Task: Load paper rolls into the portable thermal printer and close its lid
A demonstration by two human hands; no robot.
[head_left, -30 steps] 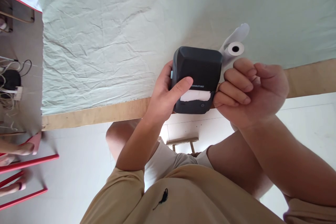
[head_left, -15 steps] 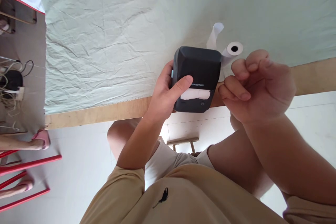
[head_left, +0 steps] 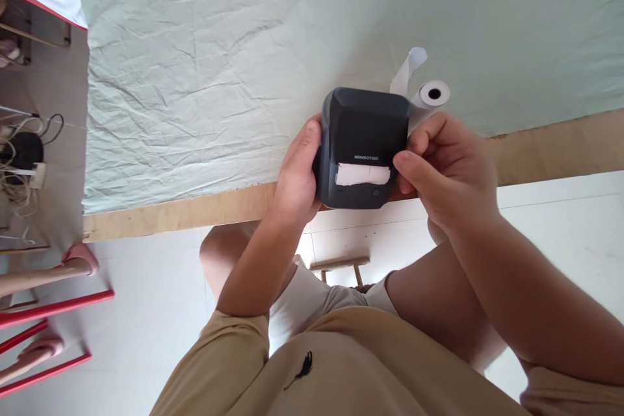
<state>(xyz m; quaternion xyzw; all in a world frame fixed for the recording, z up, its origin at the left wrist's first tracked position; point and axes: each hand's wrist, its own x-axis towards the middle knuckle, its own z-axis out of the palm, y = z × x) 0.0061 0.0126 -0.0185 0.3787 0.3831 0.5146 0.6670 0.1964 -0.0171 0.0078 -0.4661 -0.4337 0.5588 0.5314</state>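
Note:
A dark grey label printer (head_left: 368, 123) is held over the table's near edge, with white paper (head_left: 363, 174) showing at its slot. My left hand (head_left: 298, 172) wraps around its left side, the thumb along that edge. At the printer's right side is my right hand (head_left: 446, 166), its fingers bent and the thumb and fingertips touching the casing near the slot. Just behind the right hand lies a white paper roll (head_left: 431, 96) with a dark core. A loose curled paper strip (head_left: 408, 71) sticks up behind the printer.
A pale green cloth (head_left: 205, 78) covers the table, leaving a bare wooden edge (head_left: 180, 213) at the front. On the left floor are tangled cables (head_left: 19, 169), red metal bars (head_left: 58, 309) and another person's feet in pink slippers (head_left: 80, 259). A stool (head_left: 341, 264) stands under the table.
My right hand has moved left from beside the printer onto its right side. The left thumb has shifted off the printer's front to its left edge. The printer has barely moved.

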